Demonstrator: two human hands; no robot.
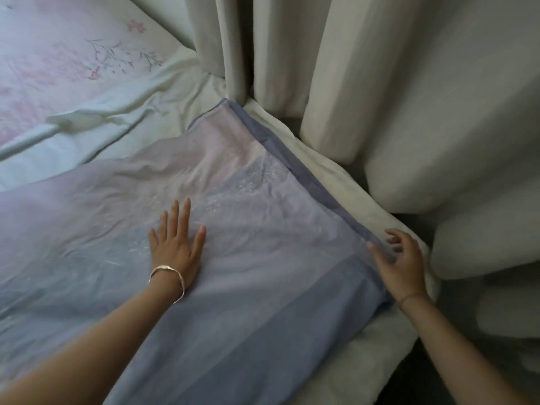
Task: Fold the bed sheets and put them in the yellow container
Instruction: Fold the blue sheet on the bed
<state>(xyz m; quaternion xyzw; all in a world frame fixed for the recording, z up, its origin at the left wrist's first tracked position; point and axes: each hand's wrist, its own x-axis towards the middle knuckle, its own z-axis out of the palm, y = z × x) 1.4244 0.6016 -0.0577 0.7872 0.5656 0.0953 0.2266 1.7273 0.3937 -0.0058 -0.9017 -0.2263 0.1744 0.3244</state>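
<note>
Left arm comes in from the lower left, forearm low over the cloth. We note the left hand (pixel 175 252) palm down and flat on the bed sheet (pixel 248 287), its fingers (pixel 182 217) straight, spread apart and pointing away from the person. It holds nothing. A silver bracelet (pixel 172 277) sits at the wrist.

Right arm enters from the lower right. The right hand (pixel 404 267) is at the sheet's right-hand edge, wrist bent inward. Its thumb lies along the hem and its fingers (pixel 393 239) are loosely curved above it, a little apart. The hand is blurred, so we cannot tell whether it pinches the hem or only touches it.

The sheet is pale lilac-blue, spread over the bed with soft wrinkles near its middle. A darker blue border (pixel 306 171) runs along its right side up to the far corner, and a wider dark band crosses it near the right wrist. The left hand rests well inside the sheet, while the right hand is on the border itself.

Right of the border a strip of white bedding (pixel 350 200) shows, then heavy cream curtain (pixel 409 97) folds press close against the bed. A dark gap (pixel 409 378) lies at the lower right. To the far left a pink floral cover (pixel 58 68) lies beyond the sheet.
</note>
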